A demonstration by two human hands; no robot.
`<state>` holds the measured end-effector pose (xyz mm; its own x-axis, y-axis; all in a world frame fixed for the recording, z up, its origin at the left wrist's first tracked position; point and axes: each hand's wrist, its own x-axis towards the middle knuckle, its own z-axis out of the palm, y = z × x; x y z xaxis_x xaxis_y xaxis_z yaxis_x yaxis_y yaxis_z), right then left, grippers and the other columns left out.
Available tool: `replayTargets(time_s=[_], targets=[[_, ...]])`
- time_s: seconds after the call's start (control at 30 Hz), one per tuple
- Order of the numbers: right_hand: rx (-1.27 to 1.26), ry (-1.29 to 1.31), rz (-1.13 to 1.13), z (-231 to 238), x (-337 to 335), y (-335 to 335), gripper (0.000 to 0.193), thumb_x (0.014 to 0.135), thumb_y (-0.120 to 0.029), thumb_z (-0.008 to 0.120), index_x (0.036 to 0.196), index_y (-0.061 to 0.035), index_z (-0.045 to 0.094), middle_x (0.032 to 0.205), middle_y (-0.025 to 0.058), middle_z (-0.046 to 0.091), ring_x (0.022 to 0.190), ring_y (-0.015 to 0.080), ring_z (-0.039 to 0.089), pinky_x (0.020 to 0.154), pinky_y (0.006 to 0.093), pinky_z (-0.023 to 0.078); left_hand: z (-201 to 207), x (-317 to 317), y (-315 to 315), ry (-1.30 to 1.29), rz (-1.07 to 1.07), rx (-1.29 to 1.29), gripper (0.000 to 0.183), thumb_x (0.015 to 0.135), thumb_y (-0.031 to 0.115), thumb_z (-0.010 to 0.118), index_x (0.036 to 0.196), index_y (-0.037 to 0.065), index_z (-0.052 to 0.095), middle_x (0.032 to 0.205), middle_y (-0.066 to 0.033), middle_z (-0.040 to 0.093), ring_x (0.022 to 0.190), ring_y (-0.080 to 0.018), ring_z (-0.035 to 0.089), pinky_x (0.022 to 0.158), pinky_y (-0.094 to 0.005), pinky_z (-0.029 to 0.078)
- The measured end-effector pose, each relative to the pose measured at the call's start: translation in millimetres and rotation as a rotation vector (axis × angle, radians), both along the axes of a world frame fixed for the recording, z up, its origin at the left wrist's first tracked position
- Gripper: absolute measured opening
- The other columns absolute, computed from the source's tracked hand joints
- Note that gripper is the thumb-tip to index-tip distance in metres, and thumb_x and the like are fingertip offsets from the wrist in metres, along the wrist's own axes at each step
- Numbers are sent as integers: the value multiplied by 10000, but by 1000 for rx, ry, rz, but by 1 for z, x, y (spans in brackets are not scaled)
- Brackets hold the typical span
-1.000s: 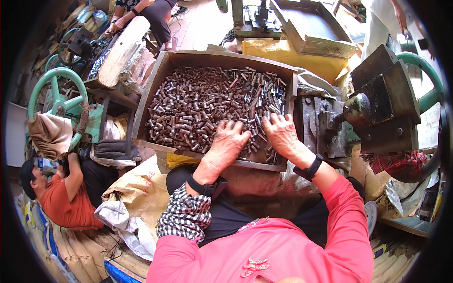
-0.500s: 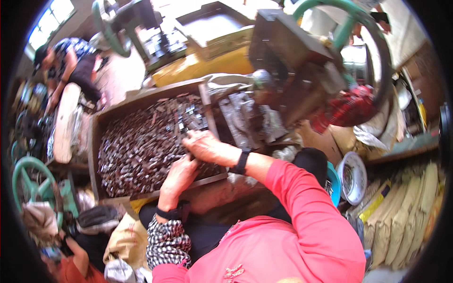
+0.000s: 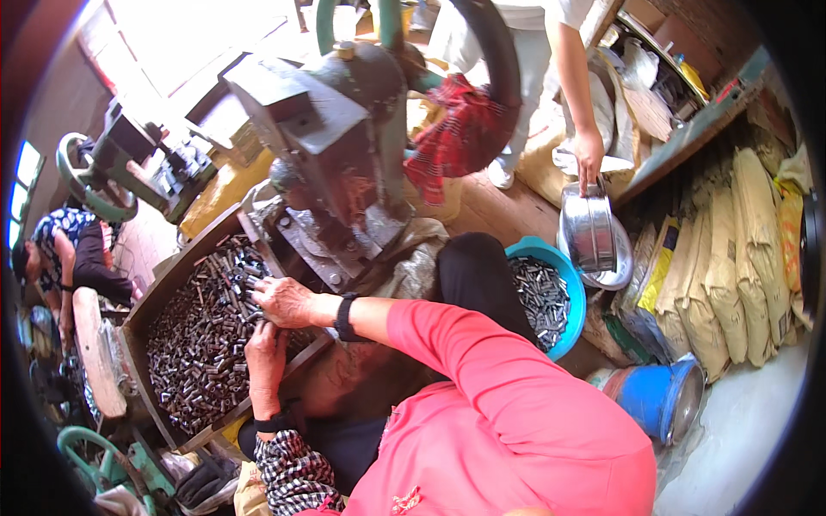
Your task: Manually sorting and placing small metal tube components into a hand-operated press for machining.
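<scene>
Both hands lie palm-down in the shallow wooden tray [image 3: 138, 314] heaped with short dark metal tubes [image 3: 194, 344]; the right hand [image 3: 282, 301], fingers spread loosely, rests on the pile; the left hand [image 3: 263, 354] curls over tubes just below it. Whether either actually grips any, I cannot tell.

A big wooden tray [image 3: 138, 320] is sitting there holding a heap of small dark metal tubes [image 3: 202, 344], while a blue basin [image 3: 575, 297] of more tubes is resting on the floor [image 3: 508, 206].

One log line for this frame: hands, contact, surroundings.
left hand: on metal tubes | right hand: on tubes, grip unclear | wooden tray: full | press machine: behind | blue basin: right
</scene>
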<state>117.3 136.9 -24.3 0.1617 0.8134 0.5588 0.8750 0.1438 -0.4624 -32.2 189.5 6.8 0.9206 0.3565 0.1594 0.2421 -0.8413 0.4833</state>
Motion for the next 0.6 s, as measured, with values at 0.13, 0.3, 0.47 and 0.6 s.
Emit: replayTargets(time_s=[0.13, 0.3, 0.47, 0.6], targets=[[116, 420, -72, 3, -3, -1, 194, 758, -165, 580, 829, 10, 538, 822, 203, 578, 781, 386, 591, 695, 459, 476, -4, -4, -1, -29, 43, 94, 157, 867, 79, 554, 989, -16, 583, 917, -184, 603, 835, -372, 592, 701, -426, 473], [90, 847, -163, 9, -18, -23, 217, 745, -183, 575, 837, 10, 539, 735, 207, 603, 738, 372, 610, 684, 438, 470, -8, -13, -2, -207, 79, 150, 185, 893, 90, 548, 1046, -6, 588, 951, -157, 626, 832, -348, 617, 722, -398, 490], [94, 893, -175, 8, -21, -52, 208, 737, -176, 591, 829, 5, 545, 739, 210, 612, 732, 369, 618, 671, 437, 472, -11, -18, -19, -316, 291, -377, 198, 924, 121, 543, 1068, -6, 589, 852, -86, 624, 694, -186, 578, 620, -291, 467], [82, 816, -160, 15, -29, -59, 233, 748, -164, 605, 861, 30, 545, 729, 200, 615, 687, 323, 632, 640, 412, 490, -4, -19, -39, -361, 284, -595, 186, 946, 134, 534, 1079, 18, 592, 792, 0, 593, 588, -38, 491, 501, -186, 401]])
